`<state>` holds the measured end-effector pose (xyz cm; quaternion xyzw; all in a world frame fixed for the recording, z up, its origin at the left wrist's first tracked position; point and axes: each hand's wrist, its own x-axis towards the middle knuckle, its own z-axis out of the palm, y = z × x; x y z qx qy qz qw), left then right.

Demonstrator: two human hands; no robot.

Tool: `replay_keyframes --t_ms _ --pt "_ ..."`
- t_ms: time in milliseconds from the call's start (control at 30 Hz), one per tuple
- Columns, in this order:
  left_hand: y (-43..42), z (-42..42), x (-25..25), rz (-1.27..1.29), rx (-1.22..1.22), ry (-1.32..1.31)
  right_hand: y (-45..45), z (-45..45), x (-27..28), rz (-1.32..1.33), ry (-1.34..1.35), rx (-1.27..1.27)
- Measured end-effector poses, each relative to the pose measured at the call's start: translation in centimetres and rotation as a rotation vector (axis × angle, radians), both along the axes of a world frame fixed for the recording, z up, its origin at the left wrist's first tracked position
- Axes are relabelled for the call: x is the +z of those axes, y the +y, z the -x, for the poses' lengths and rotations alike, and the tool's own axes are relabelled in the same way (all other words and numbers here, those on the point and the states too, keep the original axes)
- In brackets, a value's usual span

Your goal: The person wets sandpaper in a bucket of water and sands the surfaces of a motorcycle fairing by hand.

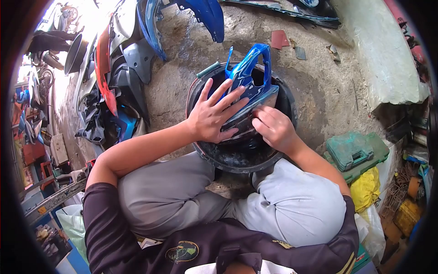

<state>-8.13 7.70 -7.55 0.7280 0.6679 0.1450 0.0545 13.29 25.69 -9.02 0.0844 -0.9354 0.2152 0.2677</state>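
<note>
A blue motorcycle fairing panel (250, 68) with pale, scuffed patches rests across a black bucket (228, 160) between my knees. My left hand (214, 114) lies on the panel with its fingers stretched out and spread. On the panel's lower right side, my right hand (273, 128) is closed, its fingertips pressed together against the dark edge. Whatever those fingers hold, if anything, is hidden. The bucket's handle grip (208, 70) leans on the rim at the upper left.
Red sandpaper pieces (277, 39) lie on the concrete floor (315, 86) beyond the bucket. More blue panels (205, 18) are at the top. Red and black body parts (106, 68) pile up at left. A green tool case (349, 150) and yellow bag (366, 189) sit at right.
</note>
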Motion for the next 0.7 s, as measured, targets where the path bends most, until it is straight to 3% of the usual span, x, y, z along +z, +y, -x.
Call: replay_keyframes --t_ms 133,267,400,567,700 --pt "-0.1 -0.1 0.0 0.006 0.003 -0.001 3.0 0.6 -1.4 0.016 0.009 -0.317" --pt "0.1 0.0 0.0 -0.002 -0.002 -0.003 0.1 0.6 0.6 -0.051 -0.008 -0.031" --pt "0.0 0.1 0.0 0.002 -0.005 -0.002 2.8 0.7 -1.2 0.035 -0.04 -0.289" --pt "0.0 -0.1 -0.2 -0.016 0.005 -0.048 0.4 0.5 0.4 0.014 -0.033 -0.049" --pt "-0.2 -0.1 -0.1 -0.013 0.01 -0.041 2.9 0.8 -1.0 0.003 -0.039 -0.249"
